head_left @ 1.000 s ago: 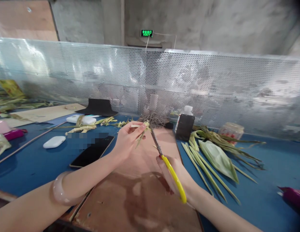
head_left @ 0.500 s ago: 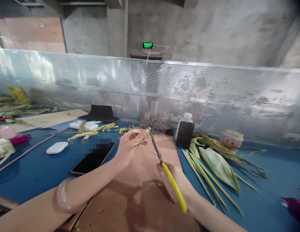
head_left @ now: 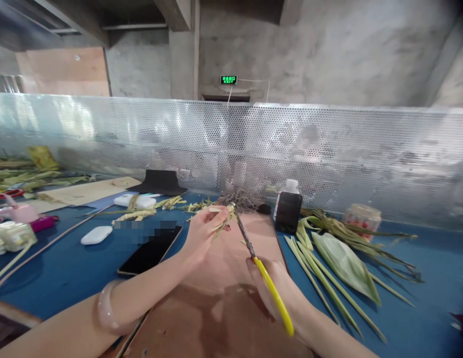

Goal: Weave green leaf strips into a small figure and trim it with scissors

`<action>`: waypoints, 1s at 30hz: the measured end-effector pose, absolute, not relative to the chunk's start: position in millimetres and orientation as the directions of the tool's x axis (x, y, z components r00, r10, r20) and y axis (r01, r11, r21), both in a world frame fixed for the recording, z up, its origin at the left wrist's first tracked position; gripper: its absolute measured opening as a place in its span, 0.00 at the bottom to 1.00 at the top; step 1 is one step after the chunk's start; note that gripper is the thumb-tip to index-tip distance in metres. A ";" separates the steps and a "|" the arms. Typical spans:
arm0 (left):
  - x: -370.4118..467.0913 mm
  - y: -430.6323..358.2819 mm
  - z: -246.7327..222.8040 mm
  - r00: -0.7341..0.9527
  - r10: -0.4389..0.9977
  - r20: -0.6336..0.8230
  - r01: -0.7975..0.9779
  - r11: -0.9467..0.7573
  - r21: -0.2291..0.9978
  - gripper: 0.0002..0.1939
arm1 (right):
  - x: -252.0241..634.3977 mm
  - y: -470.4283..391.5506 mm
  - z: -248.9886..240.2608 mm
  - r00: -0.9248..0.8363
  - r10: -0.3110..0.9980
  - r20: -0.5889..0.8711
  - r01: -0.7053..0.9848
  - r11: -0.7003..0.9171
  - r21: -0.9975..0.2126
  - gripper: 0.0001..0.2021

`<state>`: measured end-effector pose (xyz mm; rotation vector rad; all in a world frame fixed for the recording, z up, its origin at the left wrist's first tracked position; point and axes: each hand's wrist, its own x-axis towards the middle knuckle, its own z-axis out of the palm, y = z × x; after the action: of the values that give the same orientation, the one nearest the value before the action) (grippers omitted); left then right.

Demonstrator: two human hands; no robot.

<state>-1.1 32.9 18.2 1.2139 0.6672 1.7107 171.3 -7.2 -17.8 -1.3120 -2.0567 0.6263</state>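
Between the thumb and fingers of my left hand (head_left: 205, 228) is a small bunch of pale green plant strips (head_left: 218, 227), too small to make out fully. My right hand (head_left: 270, 281) is closed round the yellow-handled scissors (head_left: 271, 286). Their metal blades point up and away, with the tips at the top of the strips beside my left fingertips. Both hands are above a brown wooden board (head_left: 216, 298). Whether the blades are apart at the tips is hard to see.
Right of the board lie green leaf strips (head_left: 328, 278), a broad leaf (head_left: 345, 266) and a dark bottle (head_left: 288, 209). A phone (head_left: 152, 251), a white case (head_left: 96, 235) and dried stalks (head_left: 136, 215) lie to the left. A perforated metal screen (head_left: 179, 134) stands behind.
The whole view has shifted slightly, so things appear a little lower and farther right. My hands keep nearly the same pose, with the scissor tips still at the plant strips.
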 end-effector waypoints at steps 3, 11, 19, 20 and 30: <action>-1.0 32.8 17.8 -0.100 0.890 0.445 -0.347 -0.450 0.823 0.06 | 171.4 -7.1 -18.9 -0.309 0.923 0.229 0.634 0.380 -0.674 0.20; -0.4 32.2 18.8 -0.105 0.890 0.443 -0.352 -0.450 0.821 0.07 | 171.0 -7.2 -17.4 -0.322 0.917 0.237 0.636 0.395 -0.663 0.20; -0.3 32.1 18.5 -0.100 0.893 0.439 -0.354 -0.444 0.823 0.07 | 170.1 -8.3 -15.1 -0.323 0.921 0.216 0.635 0.380 -0.672 0.20; -0.2 31.9 18.6 -0.097 0.894 0.438 -0.353 -0.442 0.825 0.06 | 169.9 -8.5 -14.5 -0.324 0.921 0.215 0.633 0.380 -0.674 0.20; 1.7 30.5 20.7 -0.115 0.898 0.426 -0.329 -0.439 0.836 0.08 | 170.6 -9.0 -13.6 -0.326 0.919 0.221 0.632 0.386 -0.672 0.19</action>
<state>1.7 30.5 20.7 1.2254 0.7124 1.7076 170.6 -9.0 -13.6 -1.3261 -2.0675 0.6420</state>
